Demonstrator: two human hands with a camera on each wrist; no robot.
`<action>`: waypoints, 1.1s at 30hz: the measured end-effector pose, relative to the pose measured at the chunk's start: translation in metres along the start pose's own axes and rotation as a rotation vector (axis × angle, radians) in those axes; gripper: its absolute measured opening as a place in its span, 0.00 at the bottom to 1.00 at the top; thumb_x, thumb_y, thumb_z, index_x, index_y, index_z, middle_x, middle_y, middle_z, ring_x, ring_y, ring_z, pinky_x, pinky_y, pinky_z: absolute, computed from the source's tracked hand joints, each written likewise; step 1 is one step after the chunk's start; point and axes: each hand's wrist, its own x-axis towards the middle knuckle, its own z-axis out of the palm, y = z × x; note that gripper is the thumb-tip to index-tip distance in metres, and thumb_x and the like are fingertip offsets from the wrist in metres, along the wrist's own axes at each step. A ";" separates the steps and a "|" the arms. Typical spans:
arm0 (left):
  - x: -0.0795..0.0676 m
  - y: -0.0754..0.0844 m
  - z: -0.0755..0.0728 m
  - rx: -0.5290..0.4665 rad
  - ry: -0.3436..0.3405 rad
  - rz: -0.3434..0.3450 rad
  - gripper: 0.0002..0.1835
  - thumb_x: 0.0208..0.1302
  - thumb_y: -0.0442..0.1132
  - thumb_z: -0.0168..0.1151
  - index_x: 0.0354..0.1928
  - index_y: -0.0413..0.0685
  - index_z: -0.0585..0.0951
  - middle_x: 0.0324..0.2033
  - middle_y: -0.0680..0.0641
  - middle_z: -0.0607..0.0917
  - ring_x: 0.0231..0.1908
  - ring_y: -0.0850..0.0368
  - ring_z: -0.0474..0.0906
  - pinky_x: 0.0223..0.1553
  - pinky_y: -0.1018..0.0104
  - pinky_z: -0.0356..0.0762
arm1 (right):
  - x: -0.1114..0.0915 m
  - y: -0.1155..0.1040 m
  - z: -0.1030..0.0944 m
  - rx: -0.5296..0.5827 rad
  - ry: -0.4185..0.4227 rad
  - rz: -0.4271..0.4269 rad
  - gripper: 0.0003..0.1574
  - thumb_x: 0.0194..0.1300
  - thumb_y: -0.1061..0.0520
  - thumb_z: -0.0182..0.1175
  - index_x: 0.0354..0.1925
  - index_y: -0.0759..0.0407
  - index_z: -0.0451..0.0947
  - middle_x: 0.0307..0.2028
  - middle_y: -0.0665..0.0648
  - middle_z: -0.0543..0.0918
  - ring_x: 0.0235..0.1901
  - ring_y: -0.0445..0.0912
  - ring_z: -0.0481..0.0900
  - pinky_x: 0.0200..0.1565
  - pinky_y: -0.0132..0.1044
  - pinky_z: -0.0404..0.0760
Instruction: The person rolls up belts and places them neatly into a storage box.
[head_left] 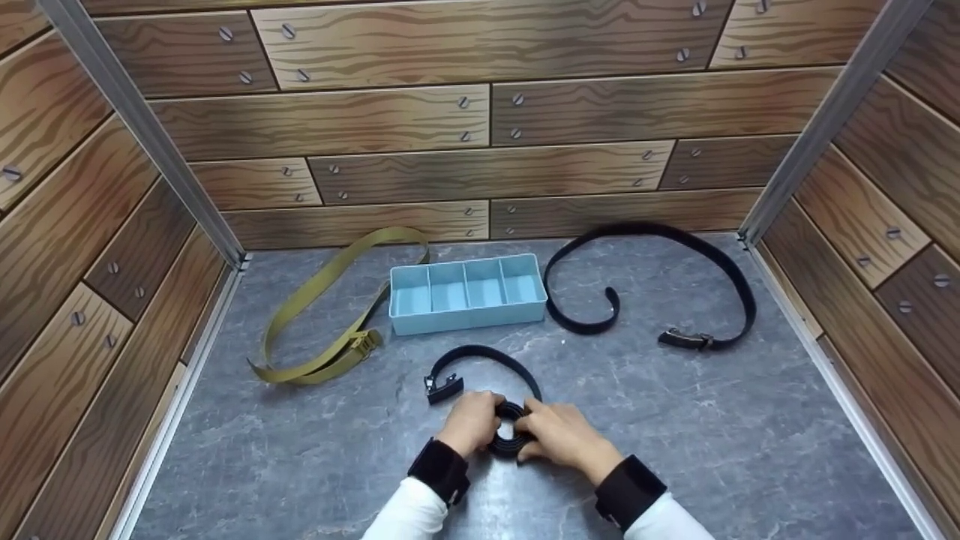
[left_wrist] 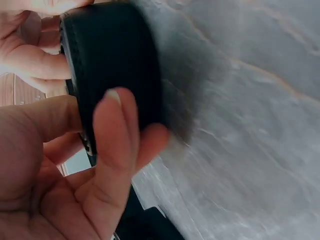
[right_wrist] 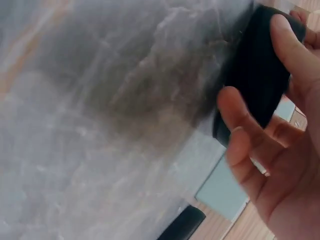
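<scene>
A black belt (head_left: 505, 448) is partly rolled into a coil near the front of the floor. Its unrolled length arcs back and left to a metal buckle (head_left: 441, 387). On the coil's left side, my left hand (head_left: 471, 421) grips the roll. From the right, my right hand (head_left: 566, 433) holds the same roll, with fingertips at its centre hole. In the left wrist view the coil (left_wrist: 117, 60) stands on edge, thumb and fingers around its band. The right wrist view shows thumb and fingers on the band (right_wrist: 260, 65) too.
Behind the coil stands a light blue box (head_left: 469, 319) with several compartments. An olive webbing belt (head_left: 300, 300) lies looped at left, its buckle toward the box. Another black belt (head_left: 739, 289) curves at right. Wood-patterned walls (head_left: 480, 120) enclose the grey marbled floor (head_left: 315, 450).
</scene>
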 end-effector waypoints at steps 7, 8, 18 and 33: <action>-0.005 -0.006 0.004 -0.117 0.090 -0.082 0.08 0.61 0.37 0.68 0.27 0.40 0.82 0.26 0.40 0.84 0.27 0.46 0.82 0.30 0.59 0.79 | 0.004 -0.006 0.010 -0.083 0.102 0.013 0.22 0.49 0.33 0.68 0.29 0.48 0.83 0.28 0.53 0.74 0.17 0.47 0.71 0.20 0.41 0.69; -0.005 -0.007 0.005 -0.125 0.092 -0.090 0.08 0.60 0.37 0.68 0.28 0.39 0.82 0.26 0.40 0.85 0.28 0.46 0.83 0.30 0.59 0.79 | 0.005 -0.008 0.011 -0.096 0.116 0.016 0.23 0.50 0.32 0.68 0.28 0.48 0.83 0.27 0.54 0.75 0.17 0.48 0.71 0.19 0.41 0.69; -0.006 -0.017 0.006 -0.040 0.089 -0.006 0.03 0.54 0.30 0.64 0.31 0.42 0.81 0.28 0.40 0.84 0.30 0.43 0.83 0.30 0.55 0.79 | 0.007 -0.001 0.005 0.099 -0.027 -0.008 0.16 0.56 0.43 0.69 0.42 0.45 0.84 0.31 0.48 0.71 0.27 0.41 0.72 0.28 0.38 0.75; -0.006 -0.012 0.007 -0.062 0.113 -0.070 0.07 0.58 0.36 0.67 0.31 0.39 0.80 0.27 0.37 0.84 0.28 0.43 0.83 0.28 0.56 0.80 | 0.009 -0.006 0.008 -0.016 0.100 -0.002 0.14 0.52 0.41 0.70 0.31 0.47 0.85 0.24 0.51 0.74 0.21 0.45 0.73 0.21 0.38 0.72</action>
